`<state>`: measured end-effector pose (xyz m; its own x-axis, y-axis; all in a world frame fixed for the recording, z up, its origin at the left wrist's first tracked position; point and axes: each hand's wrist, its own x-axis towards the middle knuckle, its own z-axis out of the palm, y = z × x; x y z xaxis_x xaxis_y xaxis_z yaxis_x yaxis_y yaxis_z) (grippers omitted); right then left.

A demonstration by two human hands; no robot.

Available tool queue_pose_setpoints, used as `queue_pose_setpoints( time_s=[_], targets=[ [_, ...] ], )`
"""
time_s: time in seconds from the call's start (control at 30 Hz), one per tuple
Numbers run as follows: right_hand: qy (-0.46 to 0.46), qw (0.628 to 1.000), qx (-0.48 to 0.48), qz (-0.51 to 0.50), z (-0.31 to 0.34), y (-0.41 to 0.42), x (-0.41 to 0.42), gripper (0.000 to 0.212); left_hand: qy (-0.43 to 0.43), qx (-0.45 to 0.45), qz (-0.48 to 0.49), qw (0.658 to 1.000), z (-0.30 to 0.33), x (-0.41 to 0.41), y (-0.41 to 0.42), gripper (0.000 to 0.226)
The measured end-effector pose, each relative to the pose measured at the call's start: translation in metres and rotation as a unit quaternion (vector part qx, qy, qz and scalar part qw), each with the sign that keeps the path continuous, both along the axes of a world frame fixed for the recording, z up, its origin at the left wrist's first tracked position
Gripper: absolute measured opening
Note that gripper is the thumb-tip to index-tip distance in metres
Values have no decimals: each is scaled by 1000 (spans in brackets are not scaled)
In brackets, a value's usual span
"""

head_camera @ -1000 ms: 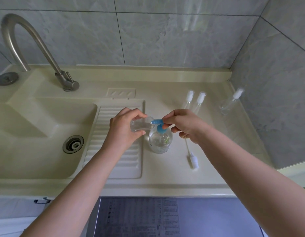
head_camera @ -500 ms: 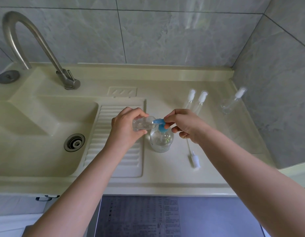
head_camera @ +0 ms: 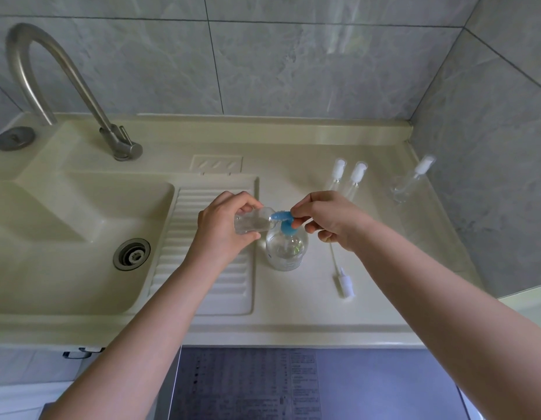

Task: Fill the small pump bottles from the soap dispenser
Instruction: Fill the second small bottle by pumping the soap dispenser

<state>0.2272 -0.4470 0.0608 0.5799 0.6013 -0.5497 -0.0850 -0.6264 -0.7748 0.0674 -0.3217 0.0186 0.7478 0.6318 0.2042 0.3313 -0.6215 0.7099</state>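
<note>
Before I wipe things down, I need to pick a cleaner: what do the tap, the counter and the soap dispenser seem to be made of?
Tap: looks like brushed stainless steel, grey with a dull sheen.
Counter: cream, smooth and glossy, moulded in one piece with the basin; probably resin or a composite, hard to tell.
Soap dispenser: clear body, likely plastic since its contents show through, with a blue opaque plastic pump head.

counter: cream, ribbed drainboard | on it: soap dispenser, three capped pump bottles, loose pump
</note>
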Motion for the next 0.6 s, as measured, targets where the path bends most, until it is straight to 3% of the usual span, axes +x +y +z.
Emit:
queue_pose_setpoints(
  time_s=[0.6],
  targets=[
    [-17,1000,2,1,-2,0,-6,6,0,-2,2,1000,-2,-4,0,48]
  ],
)
